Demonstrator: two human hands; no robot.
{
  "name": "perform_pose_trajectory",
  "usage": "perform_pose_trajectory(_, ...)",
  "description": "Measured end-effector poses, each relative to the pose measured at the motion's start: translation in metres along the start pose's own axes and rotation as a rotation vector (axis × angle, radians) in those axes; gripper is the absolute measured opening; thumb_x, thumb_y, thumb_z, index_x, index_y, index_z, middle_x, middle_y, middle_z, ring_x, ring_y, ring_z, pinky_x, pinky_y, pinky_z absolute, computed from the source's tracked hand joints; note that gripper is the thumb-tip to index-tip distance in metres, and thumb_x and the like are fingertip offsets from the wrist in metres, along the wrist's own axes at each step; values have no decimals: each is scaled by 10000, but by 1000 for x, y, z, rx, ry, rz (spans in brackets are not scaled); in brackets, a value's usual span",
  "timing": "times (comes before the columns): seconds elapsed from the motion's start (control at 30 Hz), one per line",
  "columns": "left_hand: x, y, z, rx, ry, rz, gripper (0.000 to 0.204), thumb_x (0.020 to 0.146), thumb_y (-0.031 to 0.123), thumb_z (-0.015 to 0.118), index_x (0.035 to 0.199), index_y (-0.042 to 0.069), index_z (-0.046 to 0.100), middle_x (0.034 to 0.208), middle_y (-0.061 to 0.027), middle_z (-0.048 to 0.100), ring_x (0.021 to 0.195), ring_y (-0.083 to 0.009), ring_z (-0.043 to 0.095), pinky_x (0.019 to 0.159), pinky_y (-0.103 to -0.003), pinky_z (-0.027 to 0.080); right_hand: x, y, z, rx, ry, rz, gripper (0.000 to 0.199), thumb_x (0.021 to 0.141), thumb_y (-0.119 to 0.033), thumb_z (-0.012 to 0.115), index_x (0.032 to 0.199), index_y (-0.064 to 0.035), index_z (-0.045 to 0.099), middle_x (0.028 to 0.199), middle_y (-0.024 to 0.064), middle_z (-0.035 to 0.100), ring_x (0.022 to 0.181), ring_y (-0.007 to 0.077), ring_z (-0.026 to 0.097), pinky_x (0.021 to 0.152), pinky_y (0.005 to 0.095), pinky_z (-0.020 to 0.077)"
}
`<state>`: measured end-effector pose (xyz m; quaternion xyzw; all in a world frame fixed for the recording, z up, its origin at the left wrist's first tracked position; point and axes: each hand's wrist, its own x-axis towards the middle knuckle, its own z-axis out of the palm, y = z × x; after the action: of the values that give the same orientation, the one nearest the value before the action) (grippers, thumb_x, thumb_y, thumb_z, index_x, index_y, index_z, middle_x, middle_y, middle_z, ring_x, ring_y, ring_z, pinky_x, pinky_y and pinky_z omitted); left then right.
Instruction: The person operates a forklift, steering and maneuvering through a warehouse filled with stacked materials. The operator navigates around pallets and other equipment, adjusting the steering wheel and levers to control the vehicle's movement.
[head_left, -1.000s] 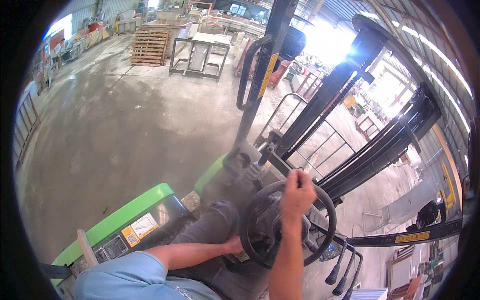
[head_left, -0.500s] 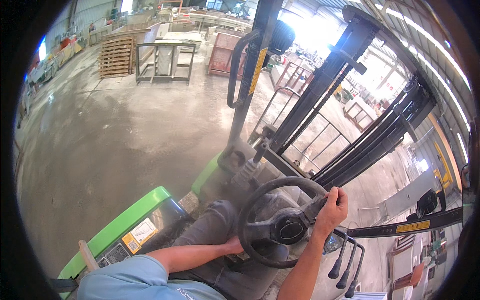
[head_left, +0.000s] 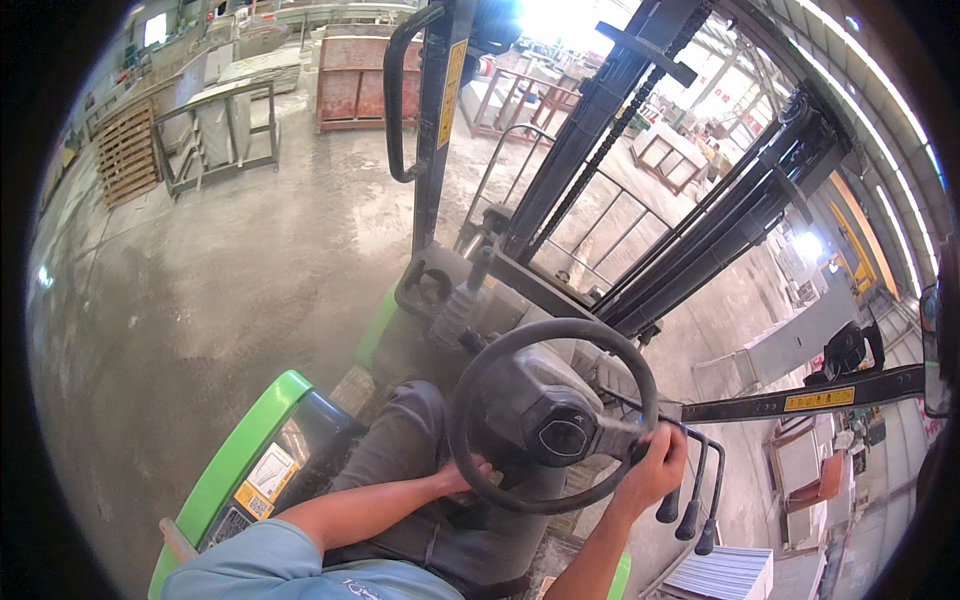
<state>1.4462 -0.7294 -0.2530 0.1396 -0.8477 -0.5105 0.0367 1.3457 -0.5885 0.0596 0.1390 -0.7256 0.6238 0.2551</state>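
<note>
Fingers of the right hand (head_left: 655, 470) grasp the steering wheel (head_left: 563, 437) at lower right, where careless turning could knock the levers (head_left: 688, 522); whether the left hand (head_left: 468, 475) grips, I cannot tell

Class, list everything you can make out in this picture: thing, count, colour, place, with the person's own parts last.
Steering wheel: one, black, lower centre
Levers: three, black, right of wheel
Mast: one, black, beyond wheel
Fender: one, green, lower left
Post labels: two, yellow, upper centre and right
Pallet: one, brown, upper left
Crate: one, reddish, upper centre-left
Striped stack: one, whitish, lower right
Background clutter: too small to count
Trousers: one pair, dark, lower centre
Left hand: one, bare, by wheel's left rim
Right hand: one, bare, gripping wheel's right side
</note>
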Motion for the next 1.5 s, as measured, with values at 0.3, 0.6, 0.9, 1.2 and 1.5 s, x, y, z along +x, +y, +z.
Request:
perform_pose_trajectory(0.3,18,7,-48,-160,-112,-61,414,946,369,506,897,21,725,926,-214,734,939,-403,703,829,-501,521,-144,-1,20,-203,-173,68,72,926,-51,658,969,6,667,815,27,624,752,121,582,701,275,482)
perform_pose_trajectory(0.6,66,-25,-92,-58,-77,117,419,953,379,503,921,9,697,952,-246,711,941,-455,676,843,-524,513,-141,-1,106,-214,-262,-60,93,876,-52,735,954,-26,692,883,84,643,757,184,623,709,302,511)
perform_pose_trajectory(0.9,173,-126,-119,328,-155,213,334,962,352,525,1026,80,708,1031,-222,697,964,-425,685,830,-526,546,-109,32,209,-209,-211,-121,99,882,-77,739,951,-30,687,899,84,649,782,192,630,737,320,516)
perform_pose_trajectory(1.2,235,-127,-151,168,-113,231,395,995,343,506,882,29,717,893,-277,699,881,-422,695,779,-536,518,-61,61,264,-205,-150,-81,68,855,-50,718,917,-33,695,846,90,629,747,236,588,641,349,468)
perform_pose_trajectory(1.5,300,-114,-173,106,-226,149,390,990,338,511,1014,-1,702,1063,-237,712,1023,-423,672,863,-525,508,21,99,288,-165,-64,44,44,921,-25,653,922,17,666,823,47,585,684,136,553,597,291,438)
